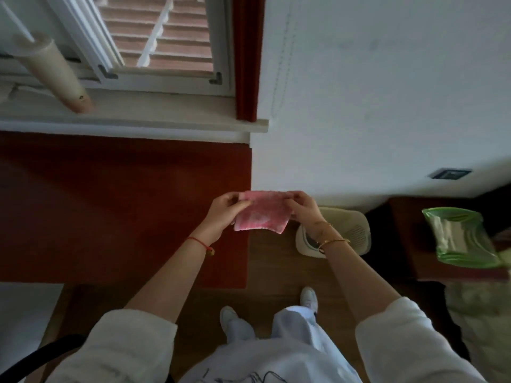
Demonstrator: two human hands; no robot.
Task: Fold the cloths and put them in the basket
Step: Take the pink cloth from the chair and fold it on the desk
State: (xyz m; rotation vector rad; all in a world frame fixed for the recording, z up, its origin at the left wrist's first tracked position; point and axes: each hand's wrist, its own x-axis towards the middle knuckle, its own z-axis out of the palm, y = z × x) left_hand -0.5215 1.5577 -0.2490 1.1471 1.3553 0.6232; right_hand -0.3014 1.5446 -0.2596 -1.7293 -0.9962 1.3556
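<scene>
I find left grip and right grip pinching the pink cloth by its upper corners in midair, apparently to square a fold.

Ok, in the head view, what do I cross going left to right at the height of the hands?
Dark red surface → left hand, pinching the cloth's left edge → pink cloth → right hand, pinching its right edge → white vented appliance on the floor → green basket.
</scene>
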